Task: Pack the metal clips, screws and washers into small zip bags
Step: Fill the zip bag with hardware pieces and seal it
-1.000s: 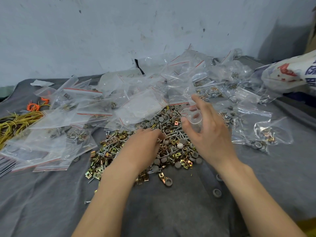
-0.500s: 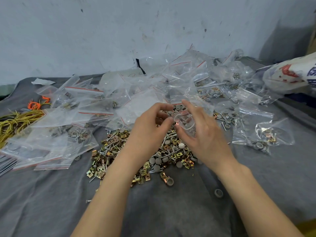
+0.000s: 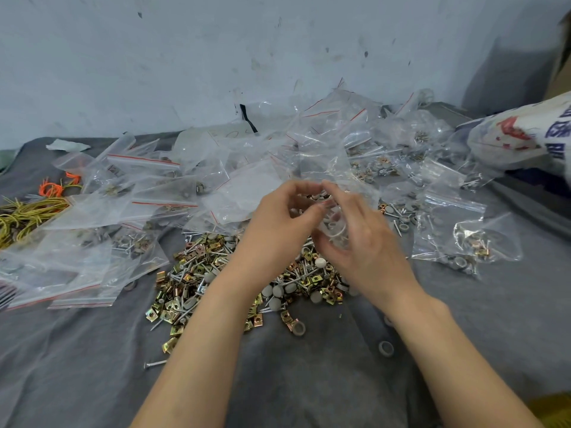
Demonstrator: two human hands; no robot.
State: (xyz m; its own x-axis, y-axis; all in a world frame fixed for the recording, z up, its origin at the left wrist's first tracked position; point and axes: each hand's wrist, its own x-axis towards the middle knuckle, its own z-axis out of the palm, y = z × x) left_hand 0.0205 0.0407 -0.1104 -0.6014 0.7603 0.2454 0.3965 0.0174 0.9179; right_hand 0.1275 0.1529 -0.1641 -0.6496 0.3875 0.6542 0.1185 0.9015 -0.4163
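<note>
A loose heap of brass-coloured metal clips, screws and grey washers [image 3: 197,282] lies on the grey cloth [image 3: 309,381] in front of me. Above its far side my right hand [image 3: 364,242] grips a small clear zip bag [image 3: 335,225] with a few grey washers inside. My left hand [image 3: 278,227] is raised beside it, thumb and fingertips curled at the bag's mouth; whether they pinch the bag or a part is hidden. Behind lies a wide spread of zip bags [image 3: 247,180], some filled.
Filled bags [image 3: 457,239] lie at the right and more flat bags [image 3: 71,267] at the left. Yellow and orange wire ties [image 3: 27,211] sit far left. A printed sack [image 3: 525,134] is at the far right. Stray washers [image 3: 386,348] lie near my right forearm.
My left hand rose off the heap of parts and came up to the mouth of the bag in my right hand. The right hand stayed near the same spot, holding the bag.
</note>
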